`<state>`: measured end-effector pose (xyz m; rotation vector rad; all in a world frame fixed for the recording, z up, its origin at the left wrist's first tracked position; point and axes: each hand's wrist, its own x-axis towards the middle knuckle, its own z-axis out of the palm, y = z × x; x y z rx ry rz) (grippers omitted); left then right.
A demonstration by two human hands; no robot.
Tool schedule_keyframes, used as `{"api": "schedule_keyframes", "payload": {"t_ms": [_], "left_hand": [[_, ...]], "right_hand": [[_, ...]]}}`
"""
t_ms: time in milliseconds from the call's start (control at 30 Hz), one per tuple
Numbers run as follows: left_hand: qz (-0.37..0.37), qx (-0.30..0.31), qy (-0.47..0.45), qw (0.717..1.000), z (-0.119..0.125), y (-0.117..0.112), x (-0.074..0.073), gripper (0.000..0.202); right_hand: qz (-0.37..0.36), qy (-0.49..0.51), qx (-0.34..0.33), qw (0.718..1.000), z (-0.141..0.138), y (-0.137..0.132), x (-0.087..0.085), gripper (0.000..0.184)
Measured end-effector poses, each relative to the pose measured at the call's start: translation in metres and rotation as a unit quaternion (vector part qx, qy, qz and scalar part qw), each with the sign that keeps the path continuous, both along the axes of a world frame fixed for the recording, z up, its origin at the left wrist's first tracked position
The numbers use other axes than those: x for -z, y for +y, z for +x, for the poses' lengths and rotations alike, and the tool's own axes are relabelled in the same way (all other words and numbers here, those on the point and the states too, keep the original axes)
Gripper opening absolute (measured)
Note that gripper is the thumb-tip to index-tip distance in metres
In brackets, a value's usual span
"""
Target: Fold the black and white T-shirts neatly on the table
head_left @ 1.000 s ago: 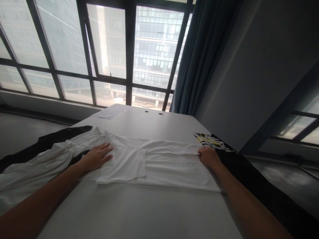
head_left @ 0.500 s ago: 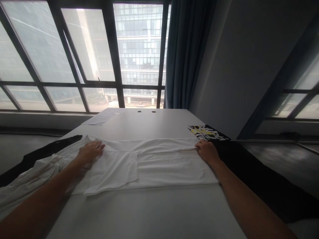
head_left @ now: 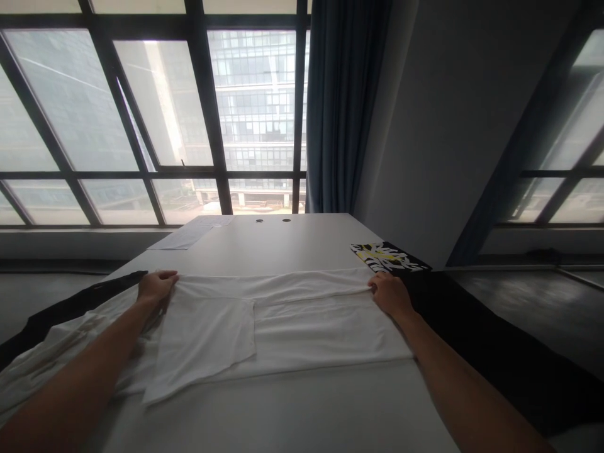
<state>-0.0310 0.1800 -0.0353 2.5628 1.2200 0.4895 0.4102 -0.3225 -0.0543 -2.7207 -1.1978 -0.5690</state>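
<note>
The left hand (head_left: 158, 284) has its fingers curled over the far left corner of the white garment (head_left: 292, 318) and grips the cloth. A second ago it lay flat and spread on the fabric nearer the middle, so it has slid outward to the edge. The right hand (head_left: 389, 294) stays closed on the far right end of the same edge, pinching a fold. Between the two hands that edge now runs fairly straight across the desk (head_left: 283, 242). The garment lies flat mid-desk, with a folded flap on its left half. Black cloth (head_left: 476, 343) lies under the right forearm, and more trails off the left side. A patterned card (head_left: 384, 255) sits just beyond the right hand, and a paper (head_left: 189, 236) lies farther off by the window (head_left: 165, 126), beside a curtain (head_left: 337, 107)
</note>
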Motion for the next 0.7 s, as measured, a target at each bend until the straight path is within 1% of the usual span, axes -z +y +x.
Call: {"api": "schedule_keyframes", "payload": {"t_ms": [100,167,200,267,300,367,400,433,467,533,567,600,633,700], "left_hand": [[-0.013,-0.113,-0.049,0.992,0.001,-0.004,0.001,0.055],[-0.014,-0.112,-0.037,0.993,0.003,-0.009,-0.001,0.053],[0.000,-0.110,-0.027,0.994,0.005,-0.012,-0.002,0.052],[0.058,-0.096,-0.007,0.994,0.010,-0.022,-0.006,0.051],[0.090,-0.080,0.003,0.993,0.015,-0.029,-0.007,0.051],[0.135,-0.016,0.028,0.990,0.027,-0.049,-0.007,0.053],[0.129,0.026,0.050,0.990,0.034,-0.061,-0.005,0.054],[0.116,0.089,0.073,0.987,0.041,-0.074,-0.003,0.056],[0.107,0.145,0.085,0.980,0.048,-0.086,0.001,0.059],[0.075,0.221,0.121,0.965,0.056,-0.107,0.009,0.064],[0.059,0.245,0.138,0.958,0.057,-0.113,0.013,0.068],[0.045,0.260,0.154,0.952,0.056,-0.116,0.017,0.070],[0.035,0.268,0.166,0.948,0.053,-0.116,0.019,0.072],[0.028,0.267,0.177,0.947,0.044,-0.107,0.023,0.074]], "right_hand": [[0.004,-0.001,-0.004,1.000,0.000,-0.001,0.000,0.032],[-0.008,0.011,-0.004,1.000,0.001,-0.002,0.000,0.034],[-0.017,0.016,-0.001,1.000,0.002,-0.002,0.000,0.034],[-0.025,0.015,0.008,1.000,0.003,-0.003,-0.001,0.032],[-0.021,0.009,0.011,1.000,0.003,-0.002,-0.003,0.031],[0.004,-0.001,0.009,1.000,0.000,0.004,-0.005,0.031],[0.021,-0.001,-0.003,1.000,-0.003,0.009,-0.006,0.032],[0.036,0.005,-0.025,0.999,-0.007,0.015,-0.005,0.035],[0.047,0.016,-0.055,0.997,-0.012,0.022,-0.003,0.037],[0.050,0.052,-0.128,0.989,-0.021,0.035,0.006,0.042],[0.041,0.075,-0.157,0.984,-0.025,0.041,0.012,0.046],[0.027,0.096,-0.173,0.980,-0.027,0.044,0.018,0.051],[0.008,0.116,-0.174,0.978,-0.026,0.046,0.024,0.055],[-0.029,0.147,-0.140,0.979,-0.020,0.042,0.034,0.062]]}}
